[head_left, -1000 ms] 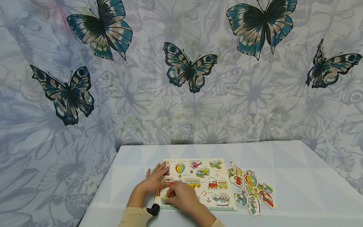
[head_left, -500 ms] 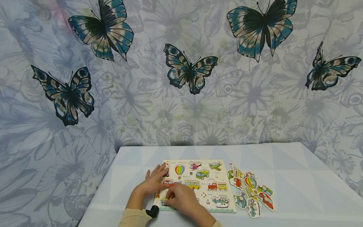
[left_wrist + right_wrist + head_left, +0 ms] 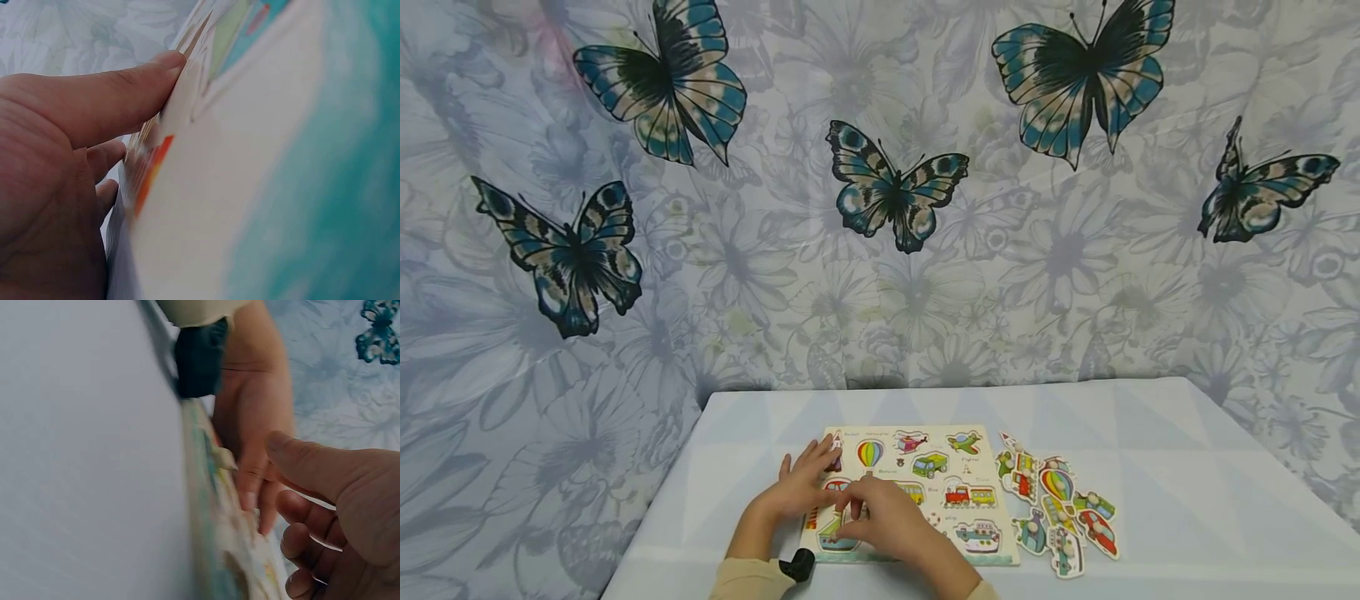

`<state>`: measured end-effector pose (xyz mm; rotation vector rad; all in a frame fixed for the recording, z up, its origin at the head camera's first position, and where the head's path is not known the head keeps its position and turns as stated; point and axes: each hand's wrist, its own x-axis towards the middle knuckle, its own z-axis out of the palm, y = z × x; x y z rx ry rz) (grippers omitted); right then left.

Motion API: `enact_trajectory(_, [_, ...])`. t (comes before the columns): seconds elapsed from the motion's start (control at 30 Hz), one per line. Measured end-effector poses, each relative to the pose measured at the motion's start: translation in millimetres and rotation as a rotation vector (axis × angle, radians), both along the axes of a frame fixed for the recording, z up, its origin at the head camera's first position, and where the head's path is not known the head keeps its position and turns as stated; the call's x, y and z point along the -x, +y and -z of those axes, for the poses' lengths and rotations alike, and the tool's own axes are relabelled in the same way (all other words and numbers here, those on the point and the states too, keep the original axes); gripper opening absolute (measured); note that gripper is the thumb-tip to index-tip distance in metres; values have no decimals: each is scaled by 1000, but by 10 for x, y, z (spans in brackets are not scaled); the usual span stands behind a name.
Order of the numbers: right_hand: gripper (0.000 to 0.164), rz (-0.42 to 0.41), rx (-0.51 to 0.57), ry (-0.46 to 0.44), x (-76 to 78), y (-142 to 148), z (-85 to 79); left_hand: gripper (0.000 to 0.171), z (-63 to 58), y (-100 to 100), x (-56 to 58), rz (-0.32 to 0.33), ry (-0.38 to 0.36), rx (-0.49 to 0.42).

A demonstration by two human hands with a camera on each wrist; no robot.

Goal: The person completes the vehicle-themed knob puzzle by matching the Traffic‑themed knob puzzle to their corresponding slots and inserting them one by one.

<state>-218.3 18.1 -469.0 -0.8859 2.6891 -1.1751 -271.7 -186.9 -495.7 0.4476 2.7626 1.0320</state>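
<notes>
A cream puzzle board (image 3: 943,533) printed with vehicles lies on the table. Along its left side rests my left hand (image 3: 797,487), fingers spread over the rocket and thumb near the red car. In the left wrist view the thumb (image 3: 134,94) presses on the board's face. My right hand (image 3: 887,517) hovers over the lower left part, where a green and blue puzzle piece (image 3: 838,544) shows beneath the fingertips. The right wrist view shows that hand's thumb (image 3: 319,462) apart from its loosely bent fingers, holding nothing. A small peg knob (image 3: 224,457) stands up from the board.
Right of the board lies a heap of loose vehicle puzzle pieces (image 3: 1063,517), overlapping each other. A black strap piece (image 3: 797,565) sits at the left wrist. Behind the white table (image 3: 1187,483) hangs a butterfly-patterned cloth (image 3: 910,317).
My right hand's fingers have let go of the lower left piece and lifted a little, spreading apart, so more of that piece shows. The left hand stays on the board.
</notes>
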Motion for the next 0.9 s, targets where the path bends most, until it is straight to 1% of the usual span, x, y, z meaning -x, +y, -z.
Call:
enact_trajectory(0.1, [19,-1,61,-28,43,98,-65,73,8,-14,-26,5,-5,-18])
enact_trajectory(0.2, [18,5,89,-39,92,215,-125,72,2,-14,-41,14,-4,-24])
enact_trajectory(0.37, [17,32,102,-20,146,411,-234,74,-22,3,-33,21,-1,2])
enact_trajectory(0.47, [16,56,110,3,169,515,-276,77,-41,12,-28,13,-7,15])
enact_trajectory(0.7, [10,160,120,61,233,793,-383,77,-42,20,-4,3,-22,13])
enact_trajectory(0.9, [12,268,138,59,274,1071,-466,76,-21,5,-9,1,-29,2])
